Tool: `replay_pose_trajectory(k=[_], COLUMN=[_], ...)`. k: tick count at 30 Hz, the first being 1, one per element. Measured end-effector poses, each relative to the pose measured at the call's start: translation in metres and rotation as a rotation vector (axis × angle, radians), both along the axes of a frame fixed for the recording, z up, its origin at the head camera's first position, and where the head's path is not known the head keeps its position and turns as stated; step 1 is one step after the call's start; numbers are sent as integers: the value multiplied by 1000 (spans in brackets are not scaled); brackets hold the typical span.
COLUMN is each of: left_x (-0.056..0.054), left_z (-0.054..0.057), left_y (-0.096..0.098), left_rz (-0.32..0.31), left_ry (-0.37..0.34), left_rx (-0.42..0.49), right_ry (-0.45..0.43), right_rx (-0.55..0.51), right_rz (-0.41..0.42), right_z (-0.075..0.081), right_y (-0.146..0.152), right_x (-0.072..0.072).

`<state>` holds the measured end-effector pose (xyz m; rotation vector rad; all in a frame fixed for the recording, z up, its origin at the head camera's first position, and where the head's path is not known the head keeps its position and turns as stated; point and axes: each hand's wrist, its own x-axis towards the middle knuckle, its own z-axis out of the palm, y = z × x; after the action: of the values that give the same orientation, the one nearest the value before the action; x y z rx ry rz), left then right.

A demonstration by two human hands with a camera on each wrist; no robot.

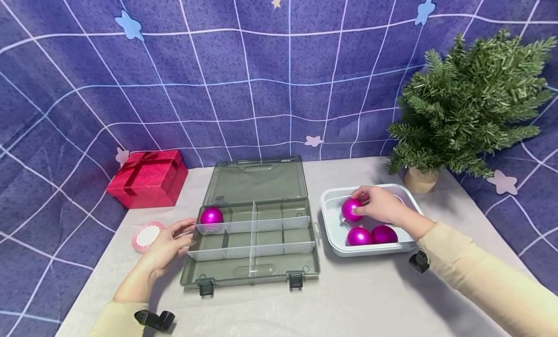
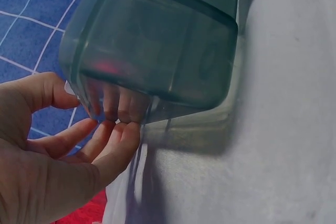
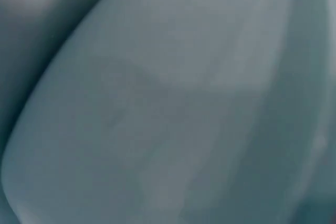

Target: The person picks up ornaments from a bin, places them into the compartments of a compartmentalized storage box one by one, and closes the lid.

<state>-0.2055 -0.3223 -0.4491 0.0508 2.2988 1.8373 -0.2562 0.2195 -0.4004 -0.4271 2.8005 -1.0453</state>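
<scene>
My right hand (image 1: 383, 206) pinches a shiny magenta Christmas ball (image 1: 351, 210) over the white plastic tray (image 1: 327, 216). Two more magenta balls, one (image 1: 359, 237) beside the other (image 1: 384, 234), lie in the tray below the hand. To the left sits a grey see-through compartment box (image 1: 283, 280), lid folded back. A single magenta ball (image 1: 211, 216) rests in its back left compartment. My left hand (image 1: 167, 245) touches the box's left side with its fingertips; in the left wrist view its relaxed fingers (image 2: 113, 148) meet the side wall.
A red gift box (image 1: 148, 179) stands at the back left, with a pink-and-white ribbon roll (image 1: 148, 236) in front. A small artificial Christmas tree (image 1: 471, 104) rises behind the tray on the right. The right wrist view is filled by the tray's blurred pale wall (image 3: 157, 103).
</scene>
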Motion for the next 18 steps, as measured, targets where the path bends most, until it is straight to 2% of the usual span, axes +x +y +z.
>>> replay_pose_trajectory(k=[10,18], left_x=[0,1], left_z=[-1,1], left_y=[-1,0], left_rz=[5,5], left_ry=[-10,-10], left_rx=[12,12], right_ry=[31,43], right_rx=[-99,-210], right_rz=[9,62], right_z=[27,45], right_y=[-6,-37], right_x=[3,0])
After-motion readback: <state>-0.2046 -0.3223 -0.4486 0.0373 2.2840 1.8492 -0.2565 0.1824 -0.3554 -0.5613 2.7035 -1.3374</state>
